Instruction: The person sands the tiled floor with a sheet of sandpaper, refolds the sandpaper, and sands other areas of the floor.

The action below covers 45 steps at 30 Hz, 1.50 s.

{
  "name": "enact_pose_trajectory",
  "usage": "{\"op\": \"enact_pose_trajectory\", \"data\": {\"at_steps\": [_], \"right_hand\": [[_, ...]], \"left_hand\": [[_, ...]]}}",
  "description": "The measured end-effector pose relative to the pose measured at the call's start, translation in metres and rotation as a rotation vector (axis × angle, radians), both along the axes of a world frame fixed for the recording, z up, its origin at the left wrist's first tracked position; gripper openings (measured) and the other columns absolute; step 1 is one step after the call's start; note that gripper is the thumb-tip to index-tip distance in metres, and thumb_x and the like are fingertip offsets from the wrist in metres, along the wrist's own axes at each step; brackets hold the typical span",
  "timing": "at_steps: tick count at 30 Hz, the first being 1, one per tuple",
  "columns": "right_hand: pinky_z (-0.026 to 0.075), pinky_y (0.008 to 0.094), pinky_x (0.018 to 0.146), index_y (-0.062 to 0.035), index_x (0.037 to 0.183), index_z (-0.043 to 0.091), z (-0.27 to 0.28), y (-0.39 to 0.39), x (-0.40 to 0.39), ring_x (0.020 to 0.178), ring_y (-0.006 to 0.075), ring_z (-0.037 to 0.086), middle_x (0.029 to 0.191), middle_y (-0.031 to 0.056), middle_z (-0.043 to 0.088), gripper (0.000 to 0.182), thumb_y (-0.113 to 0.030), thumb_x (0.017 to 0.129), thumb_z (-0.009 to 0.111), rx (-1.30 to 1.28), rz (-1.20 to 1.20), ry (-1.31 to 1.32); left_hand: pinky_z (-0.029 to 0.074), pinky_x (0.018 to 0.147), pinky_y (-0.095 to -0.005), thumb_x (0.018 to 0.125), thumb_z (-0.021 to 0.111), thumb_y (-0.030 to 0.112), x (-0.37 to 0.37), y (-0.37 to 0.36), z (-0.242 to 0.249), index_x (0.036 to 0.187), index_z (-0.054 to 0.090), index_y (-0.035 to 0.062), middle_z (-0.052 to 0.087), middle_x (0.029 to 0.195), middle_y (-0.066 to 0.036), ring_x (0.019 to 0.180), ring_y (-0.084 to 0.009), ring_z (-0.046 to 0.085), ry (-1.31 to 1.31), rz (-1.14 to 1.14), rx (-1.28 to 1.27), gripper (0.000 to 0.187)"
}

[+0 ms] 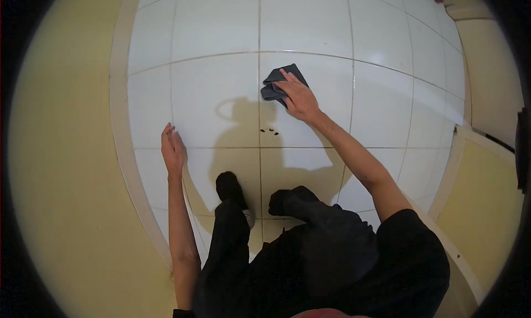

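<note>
While the right hand point(301, 100) lies with its fingers stretched over a dark grey cloth point(272, 92) on the floor, I cannot tell whether its thumb pinches the fabric underneath. The left hand point(173, 146), fingers nearly straight and close together, holds nothing I can see; whether it touches the floor is unclear. The cloth is folded unevenly, its longer slant running from far right to near left. From it, 3 dark specks point(270, 131) lie back toward the person and slightly left, between cloth and feet, beside a grout line; the right hand is nearer to them than the left. Around these spread pale floor tiles point(215, 27), with 2 dark-covered feet point(229, 186) below and a yellowish wall point(61, 152) to the left. I can read no brand, label or writing anywhere.
</note>
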State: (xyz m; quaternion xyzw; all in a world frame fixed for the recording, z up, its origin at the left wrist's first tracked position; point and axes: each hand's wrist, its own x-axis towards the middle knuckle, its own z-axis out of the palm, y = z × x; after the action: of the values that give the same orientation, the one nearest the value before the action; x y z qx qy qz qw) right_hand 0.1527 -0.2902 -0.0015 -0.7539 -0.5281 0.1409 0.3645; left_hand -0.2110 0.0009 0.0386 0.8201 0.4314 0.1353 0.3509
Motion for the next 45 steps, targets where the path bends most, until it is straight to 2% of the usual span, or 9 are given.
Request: {"op": "enact_pose_trajectory", "data": {"at_steps": [7, 14, 21, 31, 37, 38, 41, 42, 45], "right_hand": [[0.035, 0.0517, 0.125, -0.0012, 0.131, 0.062, 0.007, 0.002, -0.011, 0.146, 0.0395, 0.046, 0.135, 0.0194, 0.065, 0.046, 0.003, 0.085, 0.063, 0.012, 0.050, -0.095], [0.037, 0.0518, 0.122, -0.0035, 0.135, 0.060, -0.007, 0.000, -0.012, 0.141, 0.0501, 0.046, 0.155, 0.0282, 0.049, 0.057, 0.004, 0.079, 0.065, -0.005, 0.016, -0.109], [0.036, 0.0506, 0.123, -0.0015, 0.133, 0.063, -0.003, 0.004, -0.014, 0.142, 0.0446, 0.048, 0.152, 0.0255, 0.053, 0.043, -0.001, 0.090, 0.059, 0.036, 0.014, -0.148], [0.035, 0.0479, 0.123, -0.0032, 0.140, 0.059, -0.022, 0.001, -0.039, 0.149, 0.0446, 0.041, 0.161, 0.0227, 0.045, 0.046, 0.000, 0.094, 0.056, 0.002, -0.120, -0.079], [0.034, 0.0474, 0.123, 0.0008, 0.139, 0.056, -0.021, -0.010, -0.080, 0.149, 0.0491, 0.039, 0.158, 0.0268, 0.046, 0.044, 0.007, 0.096, 0.050, 0.003, 0.055, 0.052], [0.041, 0.0418, 0.117, 0.0030, 0.138, 0.057, -0.027, -0.009, -0.088, 0.140, 0.0415, 0.054, 0.148, 0.0238, 0.059, 0.038, 0.004, 0.100, 0.049, 0.063, 0.035, 0.009], [0.048, 0.0336, 0.104, 0.0053, 0.135, 0.058, -0.014, -0.012, -0.106, 0.115, 0.0246, 0.064, 0.129, 0.0148, 0.069, 0.033, -0.002, 0.106, 0.048, -0.125, -0.253, 0.477], [0.050, 0.0277, 0.088, 0.0054, 0.131, 0.062, -0.010, -0.009, -0.113, 0.095, 0.0111, 0.058, 0.113, 0.0056, 0.070, 0.030, -0.011, 0.110, 0.049, 0.074, -0.285, 0.481], [0.053, 0.0305, 0.090, 0.0041, 0.125, 0.065, 0.010, -0.025, -0.116, 0.100, 0.0179, 0.067, 0.112, 0.0127, 0.072, 0.028, -0.015, 0.111, 0.050, 0.171, -0.581, 0.756]], "left_hand": [[0.040, 0.118, -0.0417, 0.109, 0.051, 0.011, -0.096, -0.068, 0.030, 0.144, 0.053, -0.0025, 0.062, 0.141, -0.022, 0.137, -0.0329, 0.056, 0.146, 0.090, -0.154, 0.037], [0.037, 0.121, -0.0439, 0.112, 0.044, 0.027, -0.187, -0.144, 0.018, 0.147, 0.051, -0.0015, 0.052, 0.149, -0.020, 0.143, -0.0354, 0.046, 0.070, 0.105, -0.098, 0.045], [0.028, 0.125, -0.0526, 0.107, 0.049, 0.020, -0.179, -0.188, -0.027, 0.148, 0.051, 0.0030, 0.036, 0.164, -0.020, 0.152, -0.0416, 0.031, 0.131, 0.095, 0.106, 0.045], [0.026, 0.125, -0.0511, 0.106, 0.049, 0.019, -0.164, -0.202, -0.024, 0.148, 0.053, 0.0077, 0.035, 0.167, -0.015, 0.153, -0.0383, 0.031, 0.177, 0.156, 0.261, 0.044], [0.026, 0.124, -0.0501, 0.105, 0.052, 0.017, -0.167, -0.201, -0.024, 0.148, 0.054, 0.0089, 0.038, 0.166, -0.013, 0.153, -0.0362, 0.032, 0.139, 0.167, 0.258, 0.044], [0.027, 0.124, -0.0499, 0.105, 0.052, 0.017, -0.168, -0.202, -0.024, 0.148, 0.054, 0.0090, 0.038, 0.165, -0.013, 0.153, -0.0359, 0.032, 0.136, 0.173, 0.256, 0.044], [0.027, 0.124, -0.0492, 0.105, 0.052, 0.016, -0.170, -0.204, -0.026, 0.147, 0.055, 0.0094, 0.040, 0.164, -0.013, 0.152, -0.0350, 0.034, 0.115, 0.181, 0.272, 0.043], [0.028, 0.124, -0.0489, 0.104, 0.053, 0.015, -0.170, -0.203, -0.028, 0.147, 0.055, 0.0095, 0.041, 0.164, -0.013, 0.152, -0.0347, 0.034, 0.104, 0.182, 0.287, 0.043], [0.029, 0.124, -0.0488, 0.104, 0.054, 0.014, -0.170, -0.203, -0.031, 0.145, 0.057, 0.0093, 0.043, 0.163, -0.013, 0.152, -0.0344, 0.036, 0.120, 0.194, 0.292, 0.041]]}}
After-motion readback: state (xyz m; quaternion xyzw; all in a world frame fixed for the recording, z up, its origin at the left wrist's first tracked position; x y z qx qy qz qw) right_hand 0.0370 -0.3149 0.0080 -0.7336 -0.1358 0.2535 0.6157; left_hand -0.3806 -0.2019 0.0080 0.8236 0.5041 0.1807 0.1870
